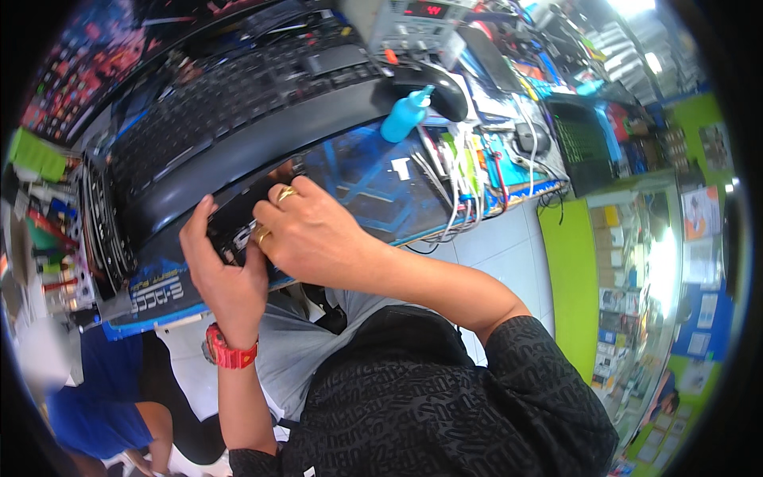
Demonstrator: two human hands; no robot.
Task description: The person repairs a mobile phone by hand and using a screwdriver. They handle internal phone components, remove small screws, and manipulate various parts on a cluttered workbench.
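Note:
A flat, glossy black device (238,202) with small exposed parts at its near end lies on the dark blue-patterned mat (362,199), before the keyboard. My left hand (226,274), with a red watch on its wrist, grips the near left end, its thumb and fingers around the edges. My right hand (306,230), wearing gold rings, is bent over the device. Its fingertips are closed and pressed together close to my left thumb; what they pinch, if anything, is hidden.
A large black keyboard (230,103) fills the back. A teal bottle (404,117) and a black mouse (441,94) stand right of it. Tools and white cables (469,175) crowd the right edge; a power supply (413,28) sits behind. A person in blue (99,421) is at lower left.

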